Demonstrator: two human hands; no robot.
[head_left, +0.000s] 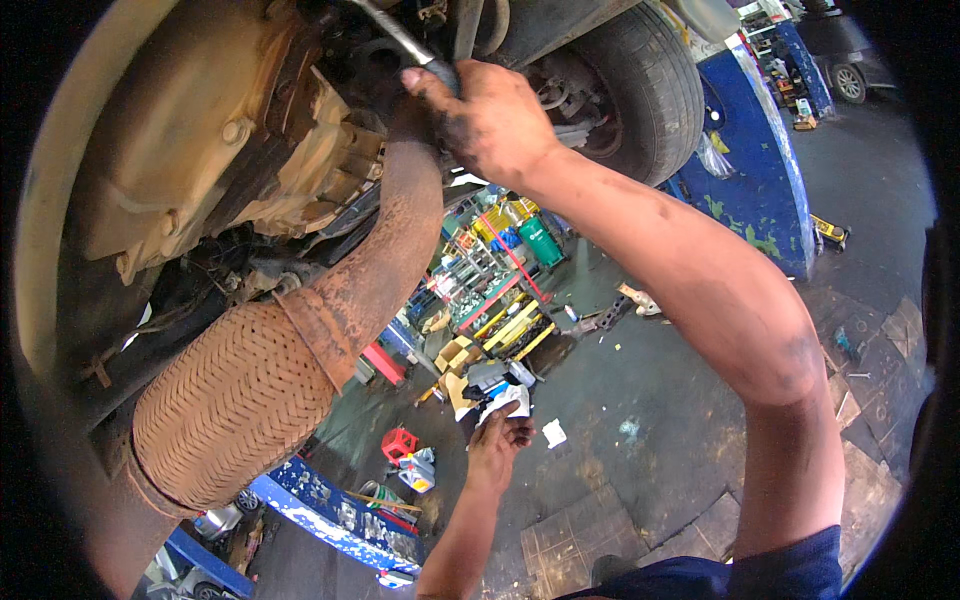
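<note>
My right hand is raised under a vehicle, its fingers wrapped round the dark grip of a ratchet wrench. The bright shaft slants up to the left; its head is out of sight. Just below that fist, a rusty exhaust pipe curves down to a braided flex section. My left hand is lower, away from the pipe, with blackened fingers loosely bent and apart. Nothing shows in it.
A brown-stained metal casing fills the upper left. A tyre hangs near my right forearm. Blue lift posts stand to the side. Below are a tool cart, a red stool and cardboard on the floor.
</note>
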